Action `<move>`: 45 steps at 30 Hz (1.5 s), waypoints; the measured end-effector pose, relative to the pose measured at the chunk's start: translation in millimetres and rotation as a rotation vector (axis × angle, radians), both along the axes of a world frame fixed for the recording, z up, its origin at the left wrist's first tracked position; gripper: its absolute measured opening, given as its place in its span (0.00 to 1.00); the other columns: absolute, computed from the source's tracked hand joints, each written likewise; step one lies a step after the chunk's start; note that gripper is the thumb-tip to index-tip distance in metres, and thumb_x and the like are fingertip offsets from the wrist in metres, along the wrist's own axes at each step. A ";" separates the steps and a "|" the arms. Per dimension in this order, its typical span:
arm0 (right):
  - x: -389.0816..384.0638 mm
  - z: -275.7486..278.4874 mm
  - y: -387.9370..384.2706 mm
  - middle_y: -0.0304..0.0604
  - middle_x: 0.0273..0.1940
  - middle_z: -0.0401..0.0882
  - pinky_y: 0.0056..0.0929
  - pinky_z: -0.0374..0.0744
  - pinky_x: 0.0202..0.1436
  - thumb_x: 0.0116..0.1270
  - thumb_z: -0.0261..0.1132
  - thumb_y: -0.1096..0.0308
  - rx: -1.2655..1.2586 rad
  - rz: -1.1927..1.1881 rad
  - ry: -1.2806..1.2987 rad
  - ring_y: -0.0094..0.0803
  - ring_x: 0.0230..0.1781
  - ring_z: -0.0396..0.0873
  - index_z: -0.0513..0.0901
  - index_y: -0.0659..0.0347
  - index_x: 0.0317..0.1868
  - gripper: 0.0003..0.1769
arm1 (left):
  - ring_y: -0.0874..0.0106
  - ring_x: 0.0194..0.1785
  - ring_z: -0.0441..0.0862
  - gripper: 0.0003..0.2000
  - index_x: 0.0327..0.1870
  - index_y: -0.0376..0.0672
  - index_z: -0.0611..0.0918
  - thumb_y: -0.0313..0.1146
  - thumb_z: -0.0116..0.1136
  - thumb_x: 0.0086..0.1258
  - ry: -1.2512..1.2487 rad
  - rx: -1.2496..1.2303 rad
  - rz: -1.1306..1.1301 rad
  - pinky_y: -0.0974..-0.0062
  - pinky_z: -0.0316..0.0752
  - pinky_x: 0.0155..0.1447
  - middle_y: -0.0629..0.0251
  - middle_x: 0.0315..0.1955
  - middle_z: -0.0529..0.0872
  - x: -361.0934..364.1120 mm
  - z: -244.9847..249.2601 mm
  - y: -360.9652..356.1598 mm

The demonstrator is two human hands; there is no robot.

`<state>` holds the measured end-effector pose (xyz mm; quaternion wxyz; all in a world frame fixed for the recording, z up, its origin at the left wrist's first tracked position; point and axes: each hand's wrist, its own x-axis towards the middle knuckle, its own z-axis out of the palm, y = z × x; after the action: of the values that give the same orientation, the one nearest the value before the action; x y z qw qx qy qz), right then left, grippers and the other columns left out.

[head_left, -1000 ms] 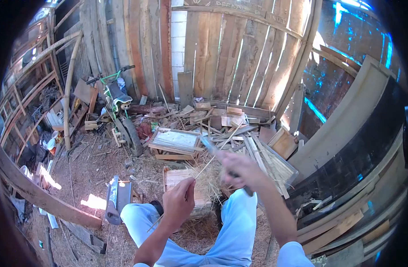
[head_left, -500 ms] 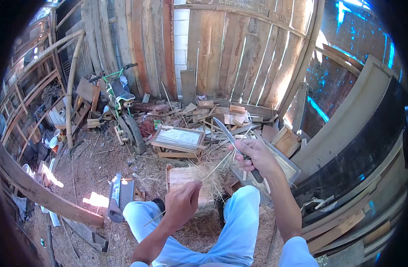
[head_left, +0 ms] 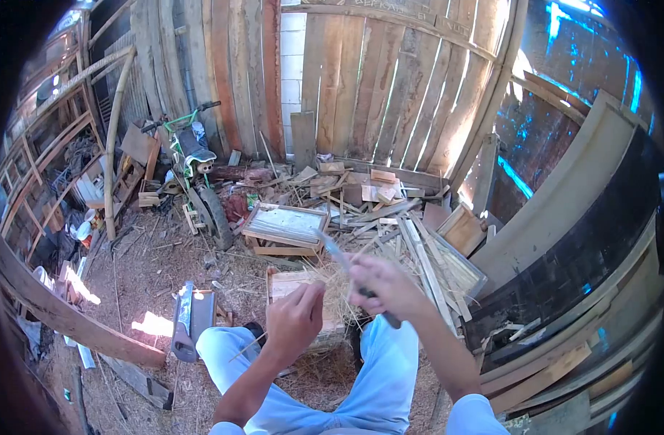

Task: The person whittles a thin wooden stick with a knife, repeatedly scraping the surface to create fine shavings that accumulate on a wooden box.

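Shed interior, plank wall (head_left: pixel 361 87) at the back, dirt floor strewn with straw and offcuts.

Item 1. Left hand (head_left: pixel 294 319): closed in a narrow pinch round a thin stick (head_left: pixel 246 349). The stick's tail shows below and left of this hand, over the knee; its far end is lost in blur toward the right hand.

Item 2. Right hand (head_left: pixel 379 286): fisted round the handle of a knife (head_left: pixel 332 250). The blade points up and away, smeared by motion, just beyond the left hand.

Item 3. Block (head_left: pixel 292 284): pale wood, on the ground just ahead of both hands, between the knees. Shavings (head_left: pixel 340 293) are heaped on its right side, under the right hand.

Item 4. Saw (head_left: pixel 183 322): flat on the ground, well left of the left hand.

Item 5. Scrap pile (head_left: pixel 390 210) and a shallow frame (head_left: pixel 285 225): beyond the hands. Small bike (head_left: pixel 194 167): far left of them, against the wall.

Change noted: half a second ago the right hand was out to the right, blade clear of the stick. Now it is back in close beside the left hand, as it was a second ago. The left hand has barely moved. Judged: repeated strokes, the blade returning for another pass along the stick, with the shavings as their product.
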<state>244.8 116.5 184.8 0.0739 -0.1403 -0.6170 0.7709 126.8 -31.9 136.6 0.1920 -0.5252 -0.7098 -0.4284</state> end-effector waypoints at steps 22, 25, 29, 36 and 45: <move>19.9 14.7 72.0 0.30 0.23 0.66 0.13 0.56 0.13 0.72 0.54 0.57 0.004 -0.326 0.042 0.12 0.14 0.56 0.75 0.67 0.46 0.18 | 0.70 0.22 0.76 0.06 0.36 0.43 0.78 0.25 0.59 0.59 0.203 -0.043 -0.043 0.73 0.69 0.25 0.68 0.20 0.76 -11.6 -10.2 -26.4; 26.6 12.0 110.3 0.29 0.22 0.65 0.13 0.56 0.14 0.72 0.53 0.58 -0.024 -0.388 0.152 0.12 0.14 0.56 0.75 0.66 0.45 0.17 | 0.69 0.22 0.77 0.05 0.35 0.43 0.78 0.25 0.59 0.59 0.192 -0.049 0.015 0.73 0.69 0.24 0.67 0.21 0.77 -22.4 -9.6 -32.8; 22.7 14.0 94.0 0.31 0.22 0.65 0.13 0.56 0.14 0.73 0.52 0.58 0.049 -0.473 0.085 0.13 0.14 0.56 0.74 0.64 0.51 0.18 | 0.68 0.21 0.77 0.03 0.33 0.43 0.78 0.26 0.59 0.61 0.161 0.015 0.040 0.73 0.69 0.22 0.66 0.21 0.79 -30.1 -2.5 -21.5; 10.7 11.8 43.1 0.32 0.22 0.66 0.12 0.55 0.14 0.73 0.51 0.57 -0.068 -0.186 0.245 0.13 0.13 0.55 0.69 0.56 0.63 0.21 | 0.69 0.17 0.77 0.03 0.33 0.44 0.79 0.25 0.60 0.61 0.033 0.038 -0.022 0.74 0.69 0.20 0.65 0.22 0.82 -20.8 0.3 -10.5; 19.7 15.1 41.7 0.31 0.18 0.66 0.15 0.53 0.11 0.73 0.51 0.58 -0.162 -0.273 0.437 0.14 0.09 0.55 0.65 0.65 0.63 0.24 | 0.81 0.15 0.67 0.02 0.33 0.37 0.80 0.23 0.55 0.65 -0.327 -0.036 -0.153 0.80 0.61 0.21 0.66 0.14 0.76 -17.4 -1.8 -26.6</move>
<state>264.5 158.2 199.9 0.2971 -0.0580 -0.4978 0.8127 109.4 -58.5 134.8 0.0315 -0.5044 -0.6971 -0.5085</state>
